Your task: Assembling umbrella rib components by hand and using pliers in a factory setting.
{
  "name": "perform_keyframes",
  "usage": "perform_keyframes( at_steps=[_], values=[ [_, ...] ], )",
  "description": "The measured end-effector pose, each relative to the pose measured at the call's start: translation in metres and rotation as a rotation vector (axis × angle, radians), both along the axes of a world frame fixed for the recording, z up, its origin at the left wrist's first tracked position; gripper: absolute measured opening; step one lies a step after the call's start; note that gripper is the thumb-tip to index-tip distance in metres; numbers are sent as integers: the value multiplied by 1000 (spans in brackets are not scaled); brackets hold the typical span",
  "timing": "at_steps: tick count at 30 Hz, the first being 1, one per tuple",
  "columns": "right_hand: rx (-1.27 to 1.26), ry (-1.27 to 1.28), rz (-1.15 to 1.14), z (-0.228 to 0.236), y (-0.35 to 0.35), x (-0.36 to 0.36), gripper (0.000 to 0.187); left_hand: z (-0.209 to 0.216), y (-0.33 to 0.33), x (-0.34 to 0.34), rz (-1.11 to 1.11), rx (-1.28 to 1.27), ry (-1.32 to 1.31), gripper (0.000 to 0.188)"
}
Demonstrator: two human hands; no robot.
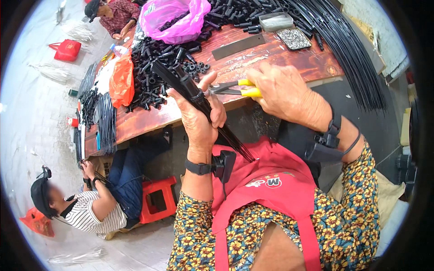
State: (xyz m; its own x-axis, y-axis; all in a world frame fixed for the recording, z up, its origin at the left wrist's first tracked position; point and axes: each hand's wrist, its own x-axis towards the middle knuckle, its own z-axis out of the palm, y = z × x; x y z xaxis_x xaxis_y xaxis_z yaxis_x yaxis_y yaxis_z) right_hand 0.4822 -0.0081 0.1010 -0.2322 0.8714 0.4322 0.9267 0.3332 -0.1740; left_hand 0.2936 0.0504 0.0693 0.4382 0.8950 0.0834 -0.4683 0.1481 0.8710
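My left hand (199,124) is closed around what looks like an umbrella frame (193,92), a bundle of thin black ribs with a black plastic collar. It slants from above the table edge down to my red apron (271,180). In my right hand (289,95) are pliers (251,92) with yellow handles. Their metal jaws point left and reach the fingers of my left hand beside the collar. What the jaw tips touch is hidden.
On the wooden table (144,122) lie heaped black plastic parts (149,67), a pink bag (174,29), an orange bag (122,83), a metal bar (238,47), a tray of small metal pieces (294,39) and long black rods (348,49). Two other people work at the left.
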Motion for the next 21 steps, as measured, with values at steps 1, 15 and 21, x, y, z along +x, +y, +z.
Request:
perform_keyframes(
  at_steps=[1,15,21],
  values=[
    [45,-58,-14,3,1,-2,17,1,-1,-2,-2,-13,8,98],
    [165,-294,-71,17,9,-12,18,-1,9,1,-1,-58,-16,101],
    [195,-325,-31,27,10,-16,16,-6,18,-3,-52,-15,-59,94]
  ],
)
